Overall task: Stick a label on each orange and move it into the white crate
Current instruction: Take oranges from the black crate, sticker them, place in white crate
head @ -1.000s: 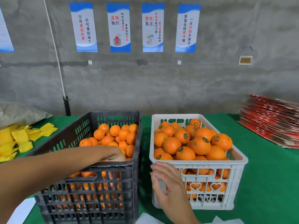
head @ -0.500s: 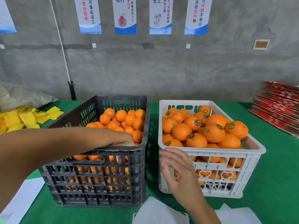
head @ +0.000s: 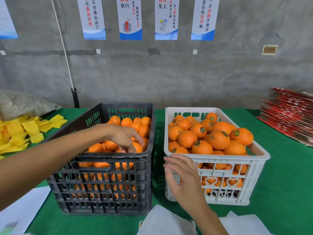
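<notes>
Since the earlier frame, the left hand (head: 124, 138) has risen out of the black crate (head: 105, 187) and now sits over the fruit near its front right corner, fingers curled onto an orange (head: 136, 147). White sheets (head: 166, 221) lie at the near edge of the green table (head: 284, 192). Right hand (head: 183, 177) hovers with fingers spread and relaxed at the front left corner of the white crate (head: 252, 167), fingertips touching its rim. Labelled oranges (head: 218, 139) are heaped inside it. Farther left lie yellow foam sleeves (head: 25, 131); at the far right, stacked red cartons (head: 289, 114).
</notes>
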Demonstrator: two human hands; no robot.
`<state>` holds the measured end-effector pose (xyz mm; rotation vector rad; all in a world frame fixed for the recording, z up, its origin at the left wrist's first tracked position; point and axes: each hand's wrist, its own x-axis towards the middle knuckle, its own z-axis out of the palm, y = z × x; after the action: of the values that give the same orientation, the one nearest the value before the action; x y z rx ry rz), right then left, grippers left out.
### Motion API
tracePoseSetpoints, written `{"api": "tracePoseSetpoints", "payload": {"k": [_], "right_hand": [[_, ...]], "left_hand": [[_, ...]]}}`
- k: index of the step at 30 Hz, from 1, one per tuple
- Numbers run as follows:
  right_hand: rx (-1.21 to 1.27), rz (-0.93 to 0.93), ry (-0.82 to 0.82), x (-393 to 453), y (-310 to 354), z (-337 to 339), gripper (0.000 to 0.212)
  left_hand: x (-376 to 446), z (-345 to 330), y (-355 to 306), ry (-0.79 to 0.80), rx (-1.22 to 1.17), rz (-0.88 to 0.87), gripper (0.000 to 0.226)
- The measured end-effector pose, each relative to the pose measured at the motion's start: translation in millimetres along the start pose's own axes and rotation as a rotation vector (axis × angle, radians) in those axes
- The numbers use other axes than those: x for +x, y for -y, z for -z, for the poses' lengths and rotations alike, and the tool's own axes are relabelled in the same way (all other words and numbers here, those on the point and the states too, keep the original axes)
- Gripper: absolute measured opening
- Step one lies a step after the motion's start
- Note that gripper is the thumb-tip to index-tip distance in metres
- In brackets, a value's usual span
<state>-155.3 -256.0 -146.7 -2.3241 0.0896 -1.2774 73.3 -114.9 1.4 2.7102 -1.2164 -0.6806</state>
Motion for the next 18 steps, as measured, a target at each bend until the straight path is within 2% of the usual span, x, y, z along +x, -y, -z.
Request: {"api": "tracePoseSetpoints", "payload": {"k": [2,6,8,11,13,15,18], "right_hand": [[0.105,-0.090,-0.026,3.8,14.3,-0.6,0.016],[0.636,-0.463,-0.134,31.0,65.0,0.2,0.022],[0.805,-0.546,-0.175,48.9,85.0,-0.3,0.027],[1.001,-0.596,-0.120,65.9,100.7,-1.3,0.040],[1.099,-0.648,-0.108,63.6,102.8,0.8,0.044],[1.160,-0.676,-0.182,49.4,101.0,6.4,0.042],[1.022,-0.582,-0.276,10.4,86.2,19.7,0.041]], "left_hand": [[-15.8,9.5,7.3,-0.116,-0.317,-0.189,0.055],[-65.3,-7.2,-5.9,-0.478,-0.897,-0.431,0.065],[-82.8,-30.6,-24.5,-0.581,-1.070,-0.523,0.064],[-96.9,-62.9,-52.9,-0.686,-1.231,-0.628,0.048],[-102.2,-88.1,-76.2,-0.731,-1.184,-0.683,0.043],[-103.9,-114.7,-94.1,-0.816,-0.971,-0.752,0.046],[-103.2,-148.0,-103.2,-0.914,-0.604,-0.809,0.057]]}}
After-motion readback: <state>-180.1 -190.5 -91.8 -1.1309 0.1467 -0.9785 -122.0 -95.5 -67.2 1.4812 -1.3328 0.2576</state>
